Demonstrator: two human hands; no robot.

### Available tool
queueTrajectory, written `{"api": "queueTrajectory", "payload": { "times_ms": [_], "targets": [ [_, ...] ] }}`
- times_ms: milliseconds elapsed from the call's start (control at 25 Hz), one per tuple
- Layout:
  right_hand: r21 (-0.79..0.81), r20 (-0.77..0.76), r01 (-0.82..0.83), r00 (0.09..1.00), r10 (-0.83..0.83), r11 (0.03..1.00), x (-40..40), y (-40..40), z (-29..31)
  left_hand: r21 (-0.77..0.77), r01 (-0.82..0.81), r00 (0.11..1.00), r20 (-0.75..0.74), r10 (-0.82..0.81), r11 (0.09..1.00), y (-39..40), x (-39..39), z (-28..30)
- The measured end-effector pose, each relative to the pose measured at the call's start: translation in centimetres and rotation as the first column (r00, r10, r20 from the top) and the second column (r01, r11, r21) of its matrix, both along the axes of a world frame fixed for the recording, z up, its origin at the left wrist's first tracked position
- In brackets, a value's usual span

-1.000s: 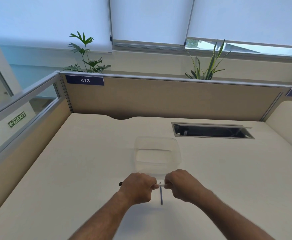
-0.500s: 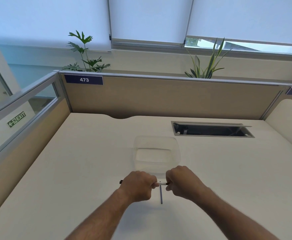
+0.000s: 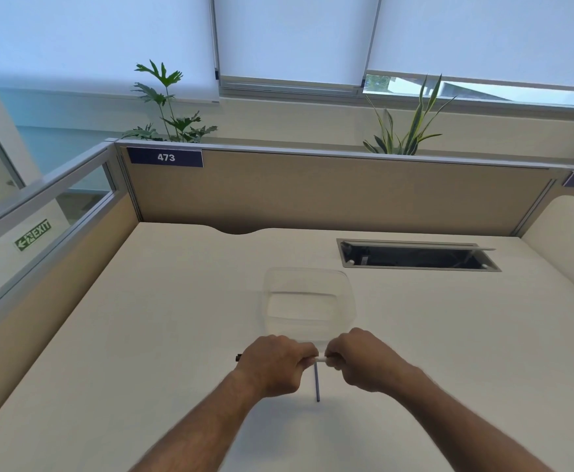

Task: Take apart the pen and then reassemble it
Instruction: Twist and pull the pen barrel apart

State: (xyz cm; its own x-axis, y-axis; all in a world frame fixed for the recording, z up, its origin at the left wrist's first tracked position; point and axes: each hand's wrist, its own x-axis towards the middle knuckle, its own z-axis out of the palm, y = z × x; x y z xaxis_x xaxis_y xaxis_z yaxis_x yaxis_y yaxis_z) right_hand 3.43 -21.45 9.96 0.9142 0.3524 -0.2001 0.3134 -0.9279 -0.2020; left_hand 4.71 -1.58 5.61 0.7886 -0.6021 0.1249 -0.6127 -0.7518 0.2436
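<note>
2 fists' fingers (image 3: 307, 356) gripping pen (image 3: 321, 359), short span bare between

The desk (image 3: 142, 335) looks smooth, matt and cream. The container (image 3: 309, 301) is clear, faintly glossy plastic. The partition (image 3: 330, 192) looks like matt tan cloth with a metal rim

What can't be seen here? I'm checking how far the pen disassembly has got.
Head view only:
- Pen joint: covered by left hand and right hand.
- Dark rod: upper end hidden behind the pen; which part it is, too small.
- Clear container: near rim hidden by hands.
</note>
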Motion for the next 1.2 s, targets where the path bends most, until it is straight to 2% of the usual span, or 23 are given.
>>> {"api": "queueTrajectory", "payload": {
  "times_ms": [120,200,280,400,640,960,1200],
  "targets": [
    [0.058,0.033,0.077,0.996,-0.079,0.995,-0.2,0.3,0.2,-0.005,0.018,1.0,-0.013,-0.018,1.0,0.0,-0.1,0.2],
    [0.095,-0.024,0.097,0.995,-0.095,0.991,-0.3,0.1,0.1,-0.004,0.023,1.0,-0.005,-0.023,1.0,0.0,0.0,0.2],
    [0.084,-0.111,0.059,0.993,-0.05,0.995,-0.3,0.0,0.3,0.001,0.024,1.0,0.007,-0.024,1.0,0.1,0.0,0.1],
    [0.057,-0.129,-0.044,0.99,0.051,0.997,-0.3,0.1,0.2,0.013,0.022,0.999,0.023,-0.022,1.0,0.1,0.0,0.0],
    [0.032,0.016,0.005,1.0,-0.005,0.999,-0.1,0.5,-0.5,0.0,-0.004,0.999,-0.044,0.004,1.0,-0.6,-0.2,-0.1],
    [-0.072,0.204,-0.112,0.971,0.124,0.991,-0.7,0.4,-1.5,-0.054,-0.023,0.991,-0.133,0.015,0.998,-0.3,0.1,0.3],
    [-0.038,0.295,-0.16,0.941,0.164,0.986,-1.4,0.6,-1.8,-0.079,-0.011,0.986,-0.164,-0.002,0.997,0.1,0.3,0.7]
  ]
}}
